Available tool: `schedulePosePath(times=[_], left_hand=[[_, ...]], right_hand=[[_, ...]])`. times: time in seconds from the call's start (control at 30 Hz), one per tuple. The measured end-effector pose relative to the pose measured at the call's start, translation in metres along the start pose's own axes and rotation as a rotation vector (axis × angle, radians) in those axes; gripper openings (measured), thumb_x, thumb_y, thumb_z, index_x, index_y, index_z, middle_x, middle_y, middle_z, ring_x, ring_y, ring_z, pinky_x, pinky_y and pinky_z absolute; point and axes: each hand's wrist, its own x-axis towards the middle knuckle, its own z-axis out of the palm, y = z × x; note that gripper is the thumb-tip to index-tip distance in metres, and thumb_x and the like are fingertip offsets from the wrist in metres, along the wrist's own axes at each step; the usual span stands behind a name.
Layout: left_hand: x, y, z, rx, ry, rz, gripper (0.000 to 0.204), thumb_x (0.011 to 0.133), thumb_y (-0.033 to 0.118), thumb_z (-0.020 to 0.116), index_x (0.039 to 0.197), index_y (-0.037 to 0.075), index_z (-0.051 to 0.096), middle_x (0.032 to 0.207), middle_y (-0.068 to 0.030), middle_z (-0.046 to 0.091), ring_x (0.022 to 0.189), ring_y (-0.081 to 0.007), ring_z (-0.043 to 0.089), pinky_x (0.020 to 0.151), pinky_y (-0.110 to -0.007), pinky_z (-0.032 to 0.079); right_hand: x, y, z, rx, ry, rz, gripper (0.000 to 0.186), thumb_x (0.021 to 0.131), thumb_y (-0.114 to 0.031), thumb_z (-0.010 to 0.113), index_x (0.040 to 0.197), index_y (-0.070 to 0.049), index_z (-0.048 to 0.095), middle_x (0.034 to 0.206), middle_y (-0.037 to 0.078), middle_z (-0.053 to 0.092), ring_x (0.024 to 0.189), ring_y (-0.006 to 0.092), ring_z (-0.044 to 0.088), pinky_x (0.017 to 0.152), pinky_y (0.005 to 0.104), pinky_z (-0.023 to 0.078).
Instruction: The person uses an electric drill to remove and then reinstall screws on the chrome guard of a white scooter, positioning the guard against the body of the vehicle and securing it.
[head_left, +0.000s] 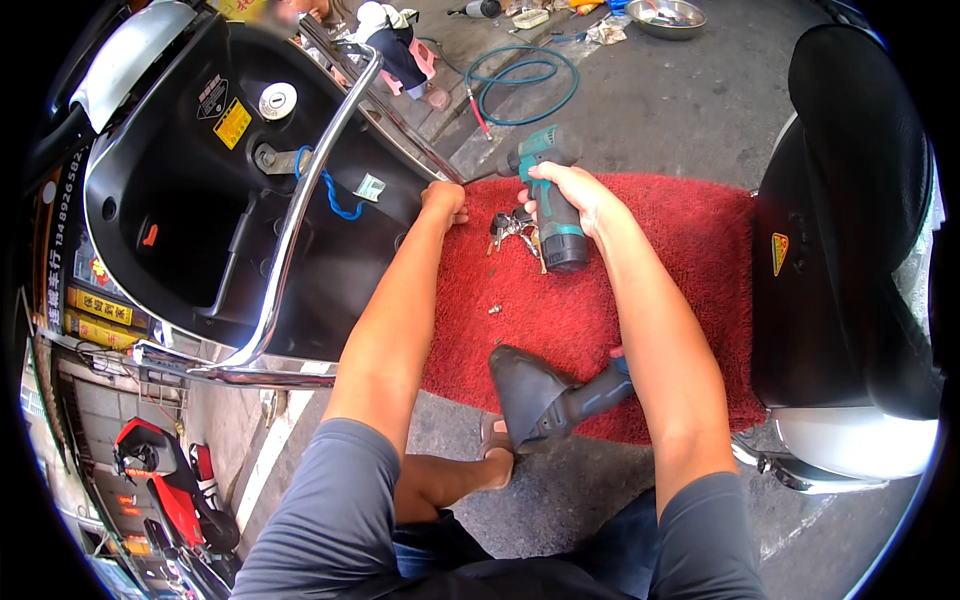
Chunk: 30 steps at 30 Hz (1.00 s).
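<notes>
My right hand [580, 195] is wrapped round the grip of a teal and black cordless drill [562, 240]. Its thin bit points left toward the lower edge of the scooter's black front panel [330, 260]. At that edge, near the bit's tip, my left hand [443, 203] is closed; whatever its fingers hold is hidden. A bunch of keys [512, 228] lies on the red footboard mat [470, 345] beside the drill's battery end. Nearer to me on the mat are a small metal fastener [494, 309] and a second power tool [590, 398] with a black cover.
A chrome guard bar [300, 210] curves across the front panel. The black seat [850, 230] rises at the right. Beyond the scooter lie a coiled green hose [522, 85] and a metal bowl [665, 18]. Someone sits on a pink stool [422, 62]. A red motorbike [175, 495] stands lower left.
</notes>
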Motion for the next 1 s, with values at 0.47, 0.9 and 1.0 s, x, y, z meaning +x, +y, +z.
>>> schedulePosePath(times=[0.47,0.9,1.0], left_hand=[[0.017,0.034,-0.030,0.915,-0.101,0.292,0.014,0.088,0.017,0.068,0.099,0.012,0.075,0.080,-0.0031,0.075,0.061,-0.0165,0.072,0.055,-0.032,0.055],[0.025,0.033,-0.027,0.941,0.069,0.249,0.038,0.086,0.025,0.063,0.118,0.006,0.072,0.128,-0.0169,0.067,0.121,-0.0324,0.063,0.099,-0.041,0.052],[0.017,0.034,-0.027,0.988,0.070,0.306,0.039,0.087,0.027,0.064,0.119,0.007,0.071,0.127,-0.0165,0.067,0.121,-0.0319,0.063,0.099,-0.042,0.052]], right_hand=[[0.004,-0.003,-0.003,0.050,-0.086,-0.035,0.043,0.099,-0.040,0.060,0.115,0.000,0.057,0.093,0.016,0.070,0.072,0.0206,0.070,0.063,0.0362,0.060],[0.009,-0.004,-0.006,0.050,-0.085,-0.025,0.045,0.098,-0.042,0.058,0.115,0.000,0.058,0.092,0.016,0.070,0.072,0.0214,0.070,0.061,0.0380,0.060],[0.009,-0.004,-0.002,-0.018,-0.108,-0.038,0.047,0.097,-0.042,0.060,0.116,0.001,0.058,0.093,0.016,0.070,0.072,0.0220,0.070,0.062,0.0386,0.060]])
